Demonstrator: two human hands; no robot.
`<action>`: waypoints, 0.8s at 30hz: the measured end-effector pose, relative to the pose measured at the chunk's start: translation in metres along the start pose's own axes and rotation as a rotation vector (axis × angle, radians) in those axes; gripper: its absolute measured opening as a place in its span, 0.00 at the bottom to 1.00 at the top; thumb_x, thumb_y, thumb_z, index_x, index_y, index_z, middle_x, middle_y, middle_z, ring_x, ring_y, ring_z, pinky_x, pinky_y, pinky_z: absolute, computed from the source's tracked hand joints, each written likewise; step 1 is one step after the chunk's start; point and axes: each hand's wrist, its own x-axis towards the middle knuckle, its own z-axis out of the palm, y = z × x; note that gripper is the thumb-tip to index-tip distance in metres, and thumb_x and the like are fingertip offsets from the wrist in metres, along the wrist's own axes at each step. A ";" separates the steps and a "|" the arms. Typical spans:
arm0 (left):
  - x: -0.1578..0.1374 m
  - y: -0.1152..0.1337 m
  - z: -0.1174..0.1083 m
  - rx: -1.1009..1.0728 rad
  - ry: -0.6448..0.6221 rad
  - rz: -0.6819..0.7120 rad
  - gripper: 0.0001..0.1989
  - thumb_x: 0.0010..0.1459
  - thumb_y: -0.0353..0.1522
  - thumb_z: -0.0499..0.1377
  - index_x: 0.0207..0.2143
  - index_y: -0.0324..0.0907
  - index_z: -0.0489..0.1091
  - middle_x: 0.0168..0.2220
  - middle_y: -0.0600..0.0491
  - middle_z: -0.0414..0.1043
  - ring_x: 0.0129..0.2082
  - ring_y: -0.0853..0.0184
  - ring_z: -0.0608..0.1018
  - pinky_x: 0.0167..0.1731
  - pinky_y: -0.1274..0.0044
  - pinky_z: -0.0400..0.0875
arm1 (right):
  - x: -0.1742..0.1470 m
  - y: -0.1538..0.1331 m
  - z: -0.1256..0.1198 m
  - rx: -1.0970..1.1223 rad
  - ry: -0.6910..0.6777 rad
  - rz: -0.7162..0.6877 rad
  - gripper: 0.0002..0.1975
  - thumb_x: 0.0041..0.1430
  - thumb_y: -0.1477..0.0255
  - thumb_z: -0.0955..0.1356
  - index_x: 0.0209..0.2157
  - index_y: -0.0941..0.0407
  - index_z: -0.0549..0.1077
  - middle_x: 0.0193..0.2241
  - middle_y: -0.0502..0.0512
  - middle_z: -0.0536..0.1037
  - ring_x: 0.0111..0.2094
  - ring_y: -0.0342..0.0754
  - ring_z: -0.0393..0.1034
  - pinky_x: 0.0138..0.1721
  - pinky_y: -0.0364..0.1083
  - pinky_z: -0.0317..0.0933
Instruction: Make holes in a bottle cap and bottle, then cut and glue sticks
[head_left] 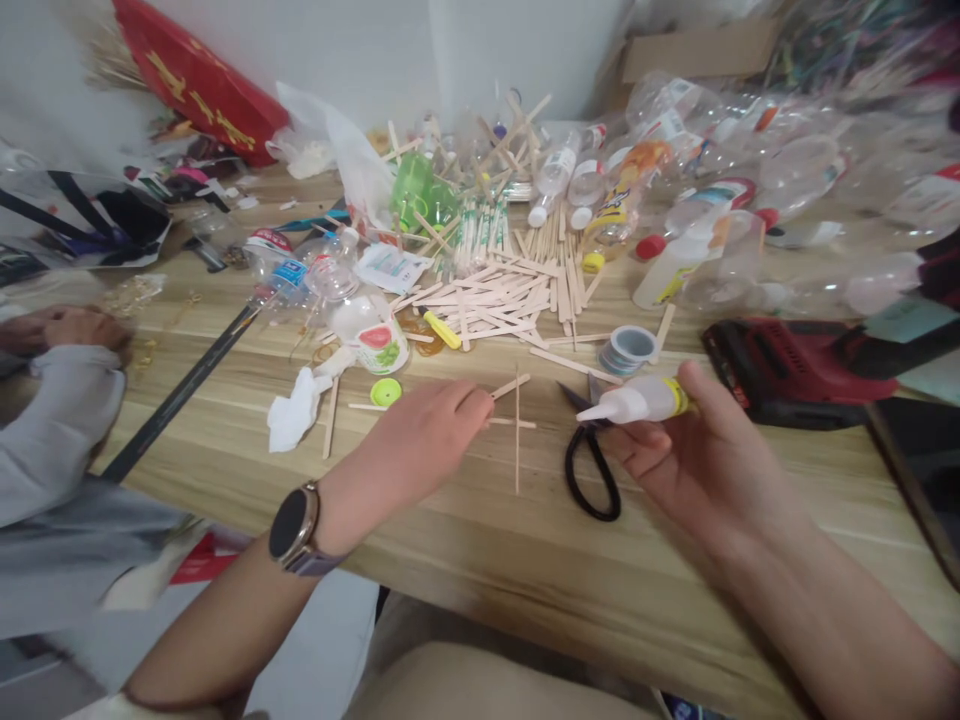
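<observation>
My left hand [439, 430], with a watch on its wrist, pinches a wooden craft stick [511, 386] that points right, a little above the table. Just beyond its fingertips, two thin sticks cross on the table; the upright one [517, 455] is seen nearly end to end. My right hand [697, 460] is closed around a small white glue bottle [641, 400], its nozzle pointing left and slightly down. Black-handled scissors [592, 475] lie beneath the nozzle, their blades partly hidden by the bottle. A green lid [386, 392] lies left of my left hand.
A pile of craft sticks [495, 300] spreads behind my hands, with a roll of tape [628, 350] beside it. Plastic bottles [795, 170] crowd the back right. A red and black power tool [795, 370] lies right. Another person's hand [86, 330] rests at the far left.
</observation>
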 end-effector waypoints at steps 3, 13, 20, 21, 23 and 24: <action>-0.002 0.000 0.000 -0.048 -0.001 -0.018 0.12 0.68 0.28 0.44 0.36 0.40 0.66 0.34 0.52 0.70 0.31 0.66 0.71 0.30 0.74 0.62 | 0.002 0.001 -0.002 -0.002 0.006 -0.015 0.26 0.33 0.62 0.81 0.34 0.56 0.73 0.24 0.44 0.73 0.15 0.33 0.53 0.17 0.37 0.61; 0.009 0.002 0.006 -0.324 -0.149 -0.022 0.11 0.69 0.33 0.47 0.40 0.40 0.68 0.34 0.51 0.74 0.35 0.62 0.75 0.33 0.73 0.64 | 0.003 0.001 -0.001 -0.014 0.008 -0.012 0.23 0.32 0.62 0.81 0.30 0.56 0.75 0.23 0.46 0.75 0.15 0.32 0.52 0.18 0.35 0.62; 0.025 0.014 0.009 -0.342 -0.001 0.012 0.14 0.69 0.36 0.48 0.39 0.43 0.72 0.30 0.52 0.75 0.32 0.63 0.75 0.30 0.74 0.61 | 0.001 -0.005 0.000 -0.048 0.001 -0.103 0.24 0.28 0.59 0.82 0.27 0.56 0.76 0.22 0.45 0.74 0.16 0.33 0.56 0.19 0.36 0.63; 0.026 0.015 0.010 -0.337 0.016 0.004 0.14 0.69 0.35 0.48 0.40 0.43 0.73 0.30 0.52 0.75 0.32 0.63 0.75 0.30 0.74 0.61 | 0.001 -0.005 -0.001 -0.051 0.003 -0.100 0.25 0.27 0.58 0.82 0.28 0.56 0.77 0.22 0.46 0.74 0.17 0.33 0.56 0.19 0.36 0.62; 0.027 0.016 0.014 -0.310 0.035 -0.014 0.12 0.68 0.32 0.49 0.39 0.42 0.73 0.31 0.51 0.75 0.32 0.62 0.76 0.30 0.74 0.62 | 0.002 -0.005 -0.002 -0.069 -0.013 -0.117 0.24 0.29 0.57 0.81 0.28 0.55 0.78 0.21 0.46 0.73 0.17 0.34 0.57 0.19 0.35 0.61; 0.027 0.016 0.015 -0.294 0.038 -0.025 0.12 0.67 0.31 0.49 0.39 0.41 0.73 0.32 0.51 0.76 0.33 0.61 0.76 0.30 0.73 0.63 | 0.002 -0.004 -0.003 -0.086 -0.028 -0.137 0.23 0.31 0.56 0.81 0.28 0.55 0.78 0.21 0.46 0.73 0.18 0.34 0.57 0.19 0.35 0.61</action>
